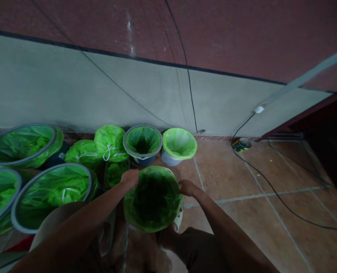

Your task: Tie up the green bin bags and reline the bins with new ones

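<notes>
Clock readings are taken from the green-lined bin (pixel 150 224), placed low centre between both hands; whether floor contact is made cannot be told. At 9 o'clock, a large grey-rimmed bin (pixel 29 230) is noted; at 11, a knotted green bag (pixel 111 140); at the rim's 10, the left hand (pixel 131 178) is seen, its fingers closed over the liner edge, tips hidden. Just before 12, a dark blue bin (pixel 147 162) is stood by the wall. Handling of the green-lined bin (judged): light; liner soft, slippery and easily torn, rim beneath probably stiff; hold best taken at opposite sides of the rim, liner and rim pinched together. Mouth is pointed up towards the viewer; long axis, mouth to base, is seen nearly end-on. At 1, a white bin (pixel 170 161); between 2 and 3, the right hand (pixel 188 187), thumb and fingers pinched on the rim.
</notes>
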### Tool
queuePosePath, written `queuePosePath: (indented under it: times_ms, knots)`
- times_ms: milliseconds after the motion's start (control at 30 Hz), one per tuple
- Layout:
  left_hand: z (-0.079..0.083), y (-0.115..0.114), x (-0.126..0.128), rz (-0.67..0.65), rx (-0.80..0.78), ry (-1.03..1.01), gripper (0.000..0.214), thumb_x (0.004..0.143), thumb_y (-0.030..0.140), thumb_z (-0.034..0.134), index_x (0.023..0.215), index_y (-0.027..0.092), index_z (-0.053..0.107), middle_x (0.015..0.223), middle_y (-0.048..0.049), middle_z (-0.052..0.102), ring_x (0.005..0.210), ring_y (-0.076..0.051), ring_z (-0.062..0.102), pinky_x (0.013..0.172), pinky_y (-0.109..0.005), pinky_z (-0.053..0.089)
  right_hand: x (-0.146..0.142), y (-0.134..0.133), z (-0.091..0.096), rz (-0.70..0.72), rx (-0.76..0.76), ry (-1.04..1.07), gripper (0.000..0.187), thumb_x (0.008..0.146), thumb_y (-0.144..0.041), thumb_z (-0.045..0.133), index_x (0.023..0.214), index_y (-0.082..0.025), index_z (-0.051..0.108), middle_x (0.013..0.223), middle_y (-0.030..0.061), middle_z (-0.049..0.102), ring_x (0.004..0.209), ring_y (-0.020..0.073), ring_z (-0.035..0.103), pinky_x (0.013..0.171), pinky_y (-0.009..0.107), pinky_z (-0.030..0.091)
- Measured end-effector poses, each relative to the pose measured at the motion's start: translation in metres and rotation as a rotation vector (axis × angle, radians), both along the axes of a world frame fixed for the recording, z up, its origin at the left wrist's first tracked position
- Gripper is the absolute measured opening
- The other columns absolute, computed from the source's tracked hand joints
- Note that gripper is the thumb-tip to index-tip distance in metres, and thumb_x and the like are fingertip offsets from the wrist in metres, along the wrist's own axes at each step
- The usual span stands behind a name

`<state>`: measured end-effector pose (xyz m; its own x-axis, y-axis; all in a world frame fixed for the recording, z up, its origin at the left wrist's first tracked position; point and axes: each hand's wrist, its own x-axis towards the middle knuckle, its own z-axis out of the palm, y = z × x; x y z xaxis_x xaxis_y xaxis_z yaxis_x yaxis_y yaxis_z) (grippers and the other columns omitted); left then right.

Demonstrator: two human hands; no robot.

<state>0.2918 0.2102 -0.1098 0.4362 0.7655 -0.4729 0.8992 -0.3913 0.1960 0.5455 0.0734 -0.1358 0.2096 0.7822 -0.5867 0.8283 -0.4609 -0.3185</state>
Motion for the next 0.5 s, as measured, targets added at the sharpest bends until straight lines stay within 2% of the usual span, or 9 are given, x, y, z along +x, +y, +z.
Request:
queuePosePath:
  times_ms: [67,167,233,367,500]
  knots:
    - [0.005,0.000,0.004,-0.013,0.001,0.012,0.030,0.082,0.016,0.049,0.106,0.013,0.067,0.105,-0.0191,0.070,0.099,-0.030,0.068,0.081,-0.038,0.052,0.000,0.002,0.007,-0.048,0.048,-0.008,0.040,0.071,-0.026,0.075,0.109,-0.013,0.072,0.100,0.0116,0.072,0.090,0.0233,0.066,0.078,0.027,0.049]
    - [0.011,0.001,0.010,-0.044,0.081,-0.032,0.047,0.078,0.015,0.053,0.125,0.011,0.056,0.120,-0.0196,0.064,0.108,-0.030,0.063,0.088,-0.038,0.050,-0.010,0.016,0.016,-0.117,0.219,-0.030,0.032,0.089,-0.025,0.054,0.116,-0.013,0.067,0.112,0.0125,0.069,0.100,0.0204,0.064,0.085,0.025,0.047]
    - [0.011,0.003,0.016,-0.074,0.171,-0.107,0.053,0.080,0.018,0.054,0.132,0.011,0.050,0.127,-0.0180,0.061,0.114,-0.028,0.060,0.095,-0.036,0.047,-0.021,0.029,0.019,-0.084,0.315,-0.056,0.031,0.093,-0.022,0.046,0.114,-0.016,0.068,0.114,0.0098,0.068,0.104,0.0191,0.062,0.090,0.024,0.044]
    - [0.003,0.007,0.027,-0.178,0.243,-0.240,0.037,0.089,0.026,0.048,0.122,0.014,0.059,0.119,-0.0121,0.066,0.111,-0.022,0.060,0.101,-0.033,0.042,-0.038,0.051,0.014,0.009,0.378,-0.090,0.032,0.092,-0.022,0.047,0.119,-0.018,0.065,0.117,0.0090,0.067,0.110,0.0199,0.059,0.096,0.026,0.041]
    - [-0.006,0.009,0.033,-0.286,0.228,-0.217,0.027,0.091,0.028,0.047,0.107,0.018,0.066,0.106,-0.0093,0.071,0.103,-0.022,0.063,0.097,-0.034,0.044,-0.045,0.059,0.003,0.057,0.246,-0.095,0.033,0.094,-0.027,0.046,0.121,-0.021,0.063,0.115,0.0085,0.068,0.110,0.0197,0.059,0.094,0.027,0.042]
